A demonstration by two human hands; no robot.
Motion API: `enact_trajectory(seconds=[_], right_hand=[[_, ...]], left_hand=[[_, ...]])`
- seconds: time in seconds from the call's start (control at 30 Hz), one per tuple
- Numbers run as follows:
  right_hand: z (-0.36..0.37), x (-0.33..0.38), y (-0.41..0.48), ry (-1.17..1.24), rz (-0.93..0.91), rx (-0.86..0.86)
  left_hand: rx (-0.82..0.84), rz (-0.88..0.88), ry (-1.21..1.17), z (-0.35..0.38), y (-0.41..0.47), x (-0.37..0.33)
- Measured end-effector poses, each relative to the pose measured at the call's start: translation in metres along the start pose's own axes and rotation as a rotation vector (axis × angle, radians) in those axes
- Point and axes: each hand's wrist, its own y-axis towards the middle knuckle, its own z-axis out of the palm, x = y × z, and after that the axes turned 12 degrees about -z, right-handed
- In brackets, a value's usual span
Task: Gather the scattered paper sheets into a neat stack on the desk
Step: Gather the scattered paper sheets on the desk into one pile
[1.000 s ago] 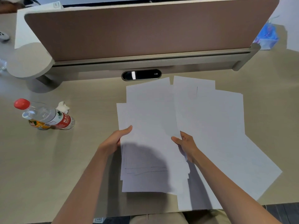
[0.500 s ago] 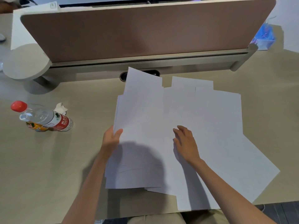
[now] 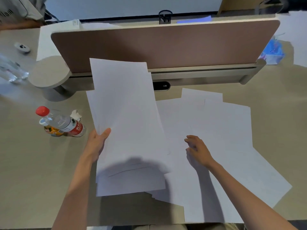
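Note:
My left hand [image 3: 98,143] grips the left edge of a bundle of white sheets [image 3: 126,123], thumb on top. The bundle is lifted and tilted, its far end rising in front of the divider. My right hand [image 3: 198,151] hovers with fingers apart and loosely curled over the loose white sheets [image 3: 221,138] spread across the beige desk [image 3: 33,171] to the right. Those sheets overlap at different angles and reach the desk's near edge. Whether the right fingertips touch the paper I cannot tell.
A brown divider panel [image 3: 166,45] on a grey rail stands across the back. A clear bottle with a red cap [image 3: 61,123] lies at the left next to a crumpled tissue [image 3: 76,114]. A round grey stand [image 3: 49,75] is at the back left, a blue packet [image 3: 273,50] at the back right.
My left hand has lifted the bundle off the desk and tilted it up toward the divider. My right hand let go of the bundle and moved right over the loose sheets.

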Motion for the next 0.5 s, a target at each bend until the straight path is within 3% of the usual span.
enact_trajectory(seconds=[0.07, 0.13, 0.2, 0.37, 0.5], right_hand=[[-0.008, 0.003, -0.004, 0.083, 0.087, -0.214], [-0.020, 0.000, -0.014, 0.007, 0.200, -0.476], [-0.034, -0.010, -0.027, -0.075, 0.386, -0.612], [-0.049, -0.033, -0.053, -0.078, 0.778, -0.500], [-0.052, -0.040, -0.059, -0.006, 0.804, -0.457]], left_hand=[[0.019, -0.007, -0.019, 0.001, -0.004, -0.010], [0.051, -0.014, -0.002, 0.005, -0.005, -0.013], [0.089, -0.022, 0.038, 0.016, -0.008, -0.012], [0.134, -0.063, 0.116, 0.052, -0.007, 0.016], [0.159, -0.087, 0.176, 0.081, -0.006, 0.040]])
